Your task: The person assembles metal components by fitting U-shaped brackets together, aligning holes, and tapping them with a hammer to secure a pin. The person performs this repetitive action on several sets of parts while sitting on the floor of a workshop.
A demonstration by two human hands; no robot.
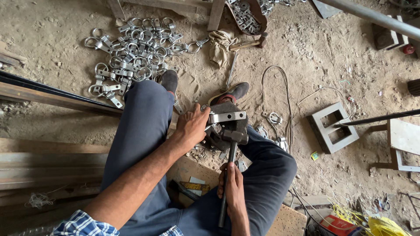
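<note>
I sit on the ground with my legs in dark trousers spread around a dark metal block (218,139). My left hand (191,126) grips a flat silver metal bracket (227,117) and holds it on top of the block. My right hand (232,188) is closed around the dark handle of a hammer (235,137), whose head rests on the block just below the bracket. A few loose silver pieces (273,118) lie on the sand to the right of the block.
A heap of silver ring clamps (131,52) lies on the sand ahead. A grey hollow metal frame (332,127) sits to the right, steel bars (52,94) at the left, a second hammer (249,43) and a rag ahead, wires and tools at the lower right.
</note>
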